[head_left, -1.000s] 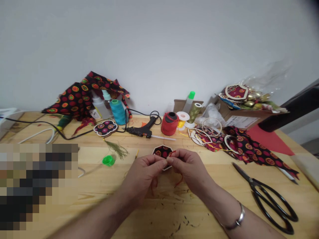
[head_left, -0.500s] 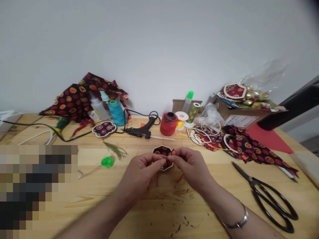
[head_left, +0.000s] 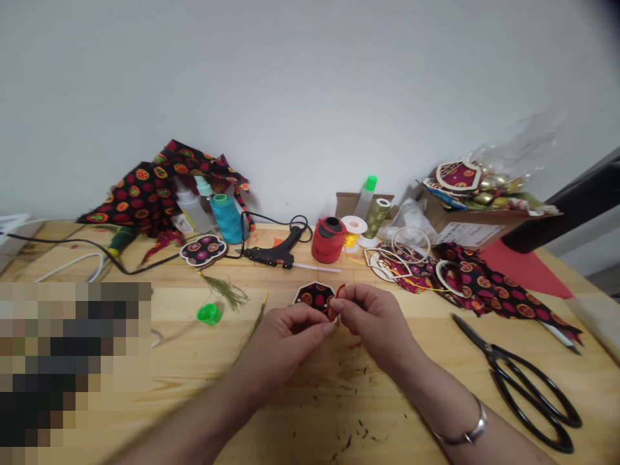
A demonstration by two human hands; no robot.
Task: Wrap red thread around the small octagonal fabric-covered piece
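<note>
My right hand (head_left: 375,316) pinches a thin red cord (head_left: 341,290), whose looped end sticks up above the fingertips. Thumb and forefinger of my left hand (head_left: 293,336) are pressed together close by, near the cord's lower part; what lies between them is too small to make out. Just behind the fingertips lies an octagonal ornament (head_left: 314,296) with a pale rim and dark patterned fabric, its near edge hidden by my hands. A green tassel (head_left: 259,313) with a yellow tip rests left of it, partly covered by my left hand.
Black-handled scissors (head_left: 513,374) lie at the right. Behind the hands are a glue gun (head_left: 274,255), a red thread spool (head_left: 328,240) and a blue thread cone (head_left: 227,219). A flower-shaped ornament (head_left: 203,250) and a green cap (head_left: 209,314) sit left. A cardboard box (head_left: 465,226) stands back right.
My left hand has shifted slightly right and down, its fingertips off the ornament's middle. More of the ornament and the green tassel shows. The red cord's loop now stands higher above my right fingers.
</note>
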